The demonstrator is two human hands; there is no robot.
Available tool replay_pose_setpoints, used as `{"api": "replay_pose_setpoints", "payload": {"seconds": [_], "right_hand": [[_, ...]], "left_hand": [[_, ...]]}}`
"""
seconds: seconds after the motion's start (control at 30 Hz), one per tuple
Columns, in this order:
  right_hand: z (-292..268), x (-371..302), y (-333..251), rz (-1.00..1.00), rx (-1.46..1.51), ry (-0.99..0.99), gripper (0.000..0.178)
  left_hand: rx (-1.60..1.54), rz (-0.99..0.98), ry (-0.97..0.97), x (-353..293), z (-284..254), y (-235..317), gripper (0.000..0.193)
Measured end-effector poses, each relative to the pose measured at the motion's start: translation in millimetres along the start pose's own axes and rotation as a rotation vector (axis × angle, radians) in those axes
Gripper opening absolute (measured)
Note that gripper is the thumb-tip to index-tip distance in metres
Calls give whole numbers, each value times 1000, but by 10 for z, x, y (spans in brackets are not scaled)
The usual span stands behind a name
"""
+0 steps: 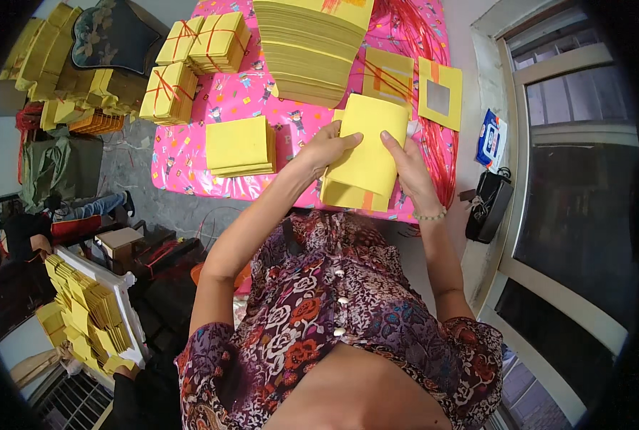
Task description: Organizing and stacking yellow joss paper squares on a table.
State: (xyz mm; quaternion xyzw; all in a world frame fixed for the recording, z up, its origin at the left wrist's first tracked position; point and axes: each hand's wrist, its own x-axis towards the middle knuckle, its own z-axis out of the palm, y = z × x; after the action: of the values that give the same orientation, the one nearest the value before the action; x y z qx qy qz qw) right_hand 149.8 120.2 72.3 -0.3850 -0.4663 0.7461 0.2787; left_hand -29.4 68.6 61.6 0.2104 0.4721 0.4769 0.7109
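A bent batch of yellow paper sheets [370, 140] is held in both hands over the near edge of the pink-covered table [183, 168]. My left hand [332, 147] grips its left side, thumb on top. On the right side, my right hand [410, 168] presses its thumb against the paper, with the other fingers hidden behind. An orange patch shows at the batch's lower end. To the left lies a small folded yellow stack [238, 145]. Just beyond my hands rises a tall yellow paper stack [309, 64]. Beside it lies a yellow sheet with a silver square [428, 72].
Yellow bundles tied with red string [219, 41] sit at the table's far left. Loose red strings [443, 161] run down its right side. A wipes pack [491, 140] and a black box [488, 206] rest on the sill. At lower left, another person's hand [124, 372] touches yellow papers.
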Motion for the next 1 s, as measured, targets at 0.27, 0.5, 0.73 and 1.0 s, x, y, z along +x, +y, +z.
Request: {"api": "replay_pose_setpoints", "payload": {"seconds": [0.27, 0.5, 0.73, 1.0], "right_hand": [[17, 9, 33, -33, 27, 98, 39], [19, -54, -28, -120, -21, 72, 40], [44, -166, -136, -173, 1, 61, 37], [116, -182, -344, -161, -186, 70, 38]], "left_hand": [[99, 305, 168, 60, 72, -334, 28], [310, 510, 220, -155, 277, -246, 27], [261, 679, 175, -351, 423, -153, 36], [-89, 288, 131, -376, 390, 47, 41]]}}
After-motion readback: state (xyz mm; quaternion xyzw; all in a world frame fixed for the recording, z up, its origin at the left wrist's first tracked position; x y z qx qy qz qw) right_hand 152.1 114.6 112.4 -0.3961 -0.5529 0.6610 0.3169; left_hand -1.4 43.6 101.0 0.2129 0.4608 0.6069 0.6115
